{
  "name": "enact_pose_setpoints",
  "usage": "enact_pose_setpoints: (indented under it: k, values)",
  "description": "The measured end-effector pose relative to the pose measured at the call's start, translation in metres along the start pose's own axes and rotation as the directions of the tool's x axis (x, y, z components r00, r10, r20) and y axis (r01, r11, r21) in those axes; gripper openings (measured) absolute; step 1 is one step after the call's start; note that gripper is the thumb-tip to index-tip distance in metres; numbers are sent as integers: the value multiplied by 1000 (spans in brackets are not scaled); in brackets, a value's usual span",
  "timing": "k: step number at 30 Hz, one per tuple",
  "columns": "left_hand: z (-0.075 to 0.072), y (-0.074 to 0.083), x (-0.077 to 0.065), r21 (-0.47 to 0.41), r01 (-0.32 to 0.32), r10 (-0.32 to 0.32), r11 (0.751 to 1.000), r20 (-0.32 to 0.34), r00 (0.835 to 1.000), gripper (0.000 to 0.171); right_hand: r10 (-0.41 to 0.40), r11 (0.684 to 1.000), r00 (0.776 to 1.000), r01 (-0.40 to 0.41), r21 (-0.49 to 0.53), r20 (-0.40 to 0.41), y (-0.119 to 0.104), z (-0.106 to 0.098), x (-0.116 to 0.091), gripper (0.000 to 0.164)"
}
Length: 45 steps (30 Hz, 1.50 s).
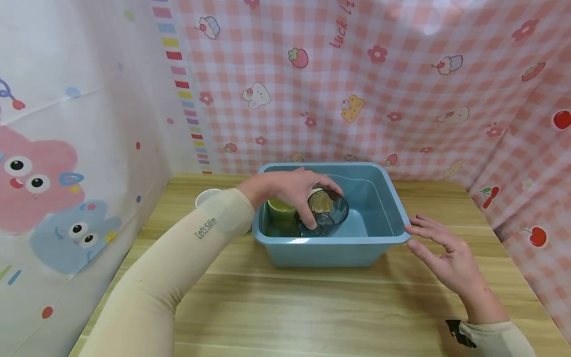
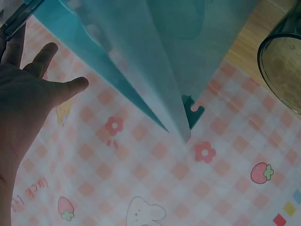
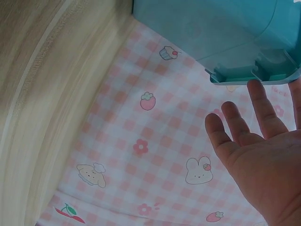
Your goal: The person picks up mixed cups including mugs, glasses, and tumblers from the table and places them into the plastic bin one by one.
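Observation:
A blue plastic tub (image 1: pixel 321 253) stands on the wooden table. Reaching into its left half, my left hand (image 1: pixel 290 188) grips a dark see-through glass bowl (image 1: pixel 332 218), tilted, between thumb and fingers. Beside that bowl, a green cup (image 1: pixel 282 213) sits in the tub, partly covered by the hand. Something pale yellow (image 1: pixel 320 201) shows at the bowl, too unclear to name. In the left wrist view only the dark edge of the held bowl (image 2: pixel 16 21) appears, at the upper left. The straight fingers of my right hand (image 1: pixel 448 258) touch the tub's right rim.
Left of the tub, a white round item (image 1: pixel 207 196) is partly hidden by my left sleeve. A dark-rimmed glass (image 2: pixel 284 70) appears at the right of the left wrist view. Checked cloth (image 1: pixel 357 99) hangs behind the table (image 1: pixel 267 307), and printed cloth (image 1: pixel 89 99) hangs at the left.

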<state>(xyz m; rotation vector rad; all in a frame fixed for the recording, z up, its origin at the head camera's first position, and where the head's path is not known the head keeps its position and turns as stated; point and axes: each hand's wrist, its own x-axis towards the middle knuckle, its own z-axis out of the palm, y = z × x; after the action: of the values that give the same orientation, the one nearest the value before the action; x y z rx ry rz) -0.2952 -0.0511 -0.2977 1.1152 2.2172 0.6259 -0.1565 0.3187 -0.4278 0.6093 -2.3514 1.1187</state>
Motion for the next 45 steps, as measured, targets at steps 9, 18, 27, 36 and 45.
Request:
enact_pose_setpoints:
  k: [9,18,27,36,45]
  values:
    - [9,-6,16,45,-13,11,999,46,999,86,33,999,999,-33,1,-17,-1,-4,-7,46]
    - [16,-10,19,29,18,-20,999,75,997,87,33,999,999,-33,25,-15,0,0,-7,44]
    - [26,-17,25,132,23,-36,991,100,994,86,2,999,1000,-1,37,-29,2,1,-3,43]
    - [41,-29,28,272,47,-76,961,96,992,82,42,999,999,-42,29,-10,1,3,-3,44]
    - [52,-35,32,285,89,-113,954,67,991,83,60,998,998,-60,28,-10,-1,2,-3,43]
